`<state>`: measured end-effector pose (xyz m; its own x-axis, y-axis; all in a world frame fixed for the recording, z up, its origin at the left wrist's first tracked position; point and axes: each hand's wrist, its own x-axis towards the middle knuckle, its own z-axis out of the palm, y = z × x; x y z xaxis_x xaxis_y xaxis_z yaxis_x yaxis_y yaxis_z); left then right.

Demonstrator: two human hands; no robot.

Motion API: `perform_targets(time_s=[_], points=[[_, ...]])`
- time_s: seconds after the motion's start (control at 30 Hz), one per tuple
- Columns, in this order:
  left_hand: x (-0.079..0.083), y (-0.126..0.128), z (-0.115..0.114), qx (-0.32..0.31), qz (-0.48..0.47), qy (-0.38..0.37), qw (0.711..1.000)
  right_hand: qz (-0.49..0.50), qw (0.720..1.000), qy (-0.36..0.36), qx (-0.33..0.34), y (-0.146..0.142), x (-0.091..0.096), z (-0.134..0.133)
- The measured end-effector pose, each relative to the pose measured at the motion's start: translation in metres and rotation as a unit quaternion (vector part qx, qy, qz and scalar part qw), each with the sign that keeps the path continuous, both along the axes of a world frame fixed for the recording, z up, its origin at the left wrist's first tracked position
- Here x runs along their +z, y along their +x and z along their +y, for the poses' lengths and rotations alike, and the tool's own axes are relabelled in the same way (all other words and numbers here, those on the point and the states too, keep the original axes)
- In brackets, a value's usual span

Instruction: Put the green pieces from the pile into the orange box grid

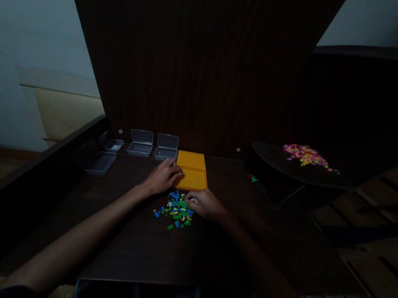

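Brown desk (127, 256): dark wood is filling the lower middle of the frame and carrying the cases and bricks; a tall panel is rising behind it.
Side shelf (331, 178): its curved top is jutting out at right of centre, apparently giving the beads a place apart from the bricks.
Left hand (163, 177): fingers are curling over the left edge of the yellow case at frame centre, perhaps steadying it; I cannot tell whether they are holding a piece.
Right hand (207, 204): fingers are bunching narrowly at the upper right of the brick pile; something pale is showing by the tips, but whether it is pinched I cannot tell.
Yellow case (192, 180): it is lying open in two shallow sections above the pile, probably so both are facing the hands; no pieces are showing inside.
Brick pile (178, 213): blue, green, white and yellow bits are spreading loose just below the case, likely for easy reach.
Bead heap (305, 155): pink and yellow bits are sitting uncontained on the shelf.
Clear boxes (140, 149): two are standing side by side left of the case, lids raised, seemingly holding nothing; another clear tray (100, 163) is lying farther left.
Small box (113, 145): something pale is possibly lying in it, too small to name.
Green piece (254, 178): it is lying alone below the shelf.
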<state>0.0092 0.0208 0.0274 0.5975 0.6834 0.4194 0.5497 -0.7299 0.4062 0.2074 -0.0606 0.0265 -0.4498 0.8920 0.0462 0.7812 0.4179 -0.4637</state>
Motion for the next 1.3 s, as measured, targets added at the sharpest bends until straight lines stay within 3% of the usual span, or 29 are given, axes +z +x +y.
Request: perform_targets(time_s=[0.3, 0.53, 0.73, 0.93, 1.3], points=[[-0.014, 0.025, 0.028, -0.005, 0.076, 0.006, 0.997, -0.011, 1.0, 0.001, -0.007, -0.002, -0.002, 0.001], [-0.012, 0.028, 0.03, -0.024, 0.074, -0.001, 0.997, -0.009, 1.0, 0.011, -0.02, -0.002, -0.013, 0.004], [0.0, 0.014, 0.015, -0.021, 0.002, -0.019, 1.0, 0.0, 1.0, 0.003, -0.016, -0.002, -0.012, 0.004], [0.014, -0.002, -0.021, -0.088, -0.001, -0.056, 0.995, 0.002, 1.0, 0.008, -0.01, -0.001, -0.006, 0.002], [-0.001, -0.002, -0.039, -0.101, 0.004, -0.082, 0.991, 0.136, 0.989, 0.015, -0.051, 0.016, -0.008, 0.011]])
